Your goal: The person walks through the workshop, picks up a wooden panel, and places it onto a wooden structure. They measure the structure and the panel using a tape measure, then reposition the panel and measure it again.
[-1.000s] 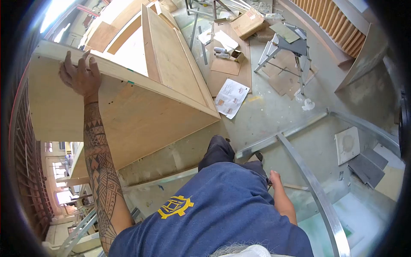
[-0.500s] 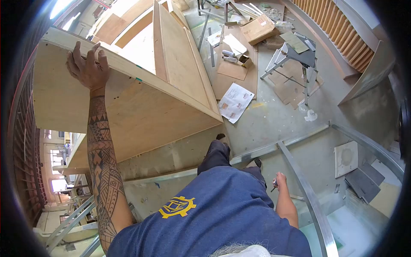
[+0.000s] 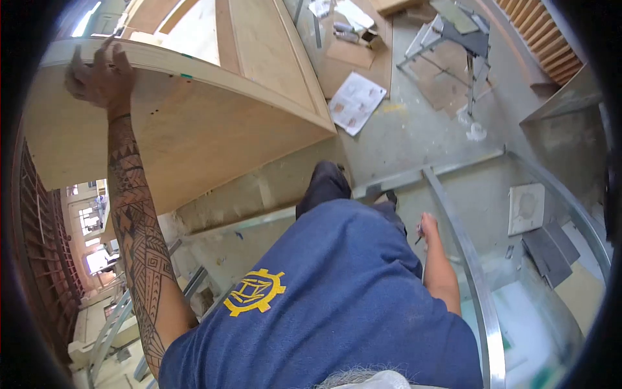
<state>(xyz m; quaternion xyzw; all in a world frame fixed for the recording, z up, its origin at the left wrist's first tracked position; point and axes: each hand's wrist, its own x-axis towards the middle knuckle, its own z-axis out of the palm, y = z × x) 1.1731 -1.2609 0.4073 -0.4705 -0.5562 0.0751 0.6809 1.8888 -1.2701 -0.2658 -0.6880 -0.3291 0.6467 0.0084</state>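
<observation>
My left hand (image 3: 102,78), at the end of a tattooed arm, is hooked over the upper edge of a large plywood box (image 3: 207,129). Its fingers bend across that edge, and the thumb is hard to make out. Down on the right, my right hand (image 3: 429,227) is closed around a small, thin, dark tool (image 3: 419,240) whose tip points downward; its exact kind is too small to tell. Beside that hand runs a metal frame bar (image 3: 457,227), apart from it.
A metal frame rail (image 3: 402,181) crosses near my feet. On the floor ahead lie a printed sheet (image 3: 356,104) and cardboard (image 3: 350,54). A metal stand (image 3: 470,45) is farther right, before a slatted wooden piece (image 3: 541,39). Grey sheets (image 3: 551,249) lie at the right.
My view has tilted and shifted, so the plywood box and floor items sit higher in it. The left hand stays at the box's edge; the right hand still holds the small tool.
</observation>
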